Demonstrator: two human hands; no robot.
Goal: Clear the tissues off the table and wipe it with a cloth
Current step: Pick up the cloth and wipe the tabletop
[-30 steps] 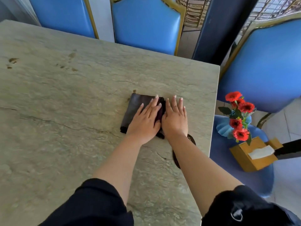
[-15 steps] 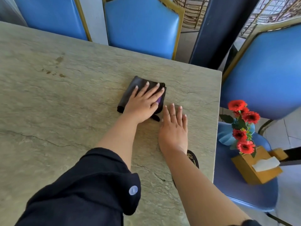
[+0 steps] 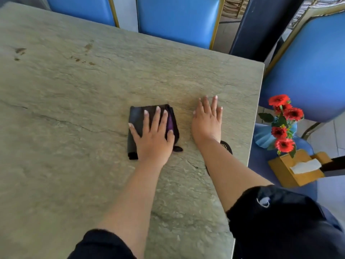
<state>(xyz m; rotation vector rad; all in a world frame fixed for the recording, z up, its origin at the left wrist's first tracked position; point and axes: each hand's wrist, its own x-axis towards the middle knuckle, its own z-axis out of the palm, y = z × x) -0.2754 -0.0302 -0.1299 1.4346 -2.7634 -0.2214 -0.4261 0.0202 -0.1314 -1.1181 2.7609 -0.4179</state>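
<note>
Your left hand (image 3: 152, 139) lies flat on the folded dark cloth (image 3: 137, 118), fingers straight and slightly spread, palm pressing down; nothing is curled round the fabric. The cloth sits on the stone-patterned table (image 3: 74, 94), right of the table's middle and nearer the right-hand edge than the left, with a strip of purple showing between your fingers and a small dark tab (image 3: 177, 148) sticking out from under its near right corner. Your right hand (image 3: 207, 122) rests flat on the bare tabletop just beside the cloth, not touching it, fingers straight and close together, holding nothing. A dark oval object (image 3: 226, 147) shows partly under your right forearm; what it is cannot be told. Brown stains (image 3: 83, 60) mark the far left part of the table, well apart from the cloth, with more spots (image 3: 19, 52) near the left edge. No loose tissues are visible on the tabletop. Off the table to the right, a blue chair seat (image 3: 261, 165) carries a wooden tissue box (image 3: 291, 172) with a white tissue (image 3: 304, 166) poking from its slot, and red flowers (image 3: 283, 124) in a blue vase (image 3: 265, 137) just behind it. Blue-backed chairs (image 3: 177, 17) stand along the far side.
</note>
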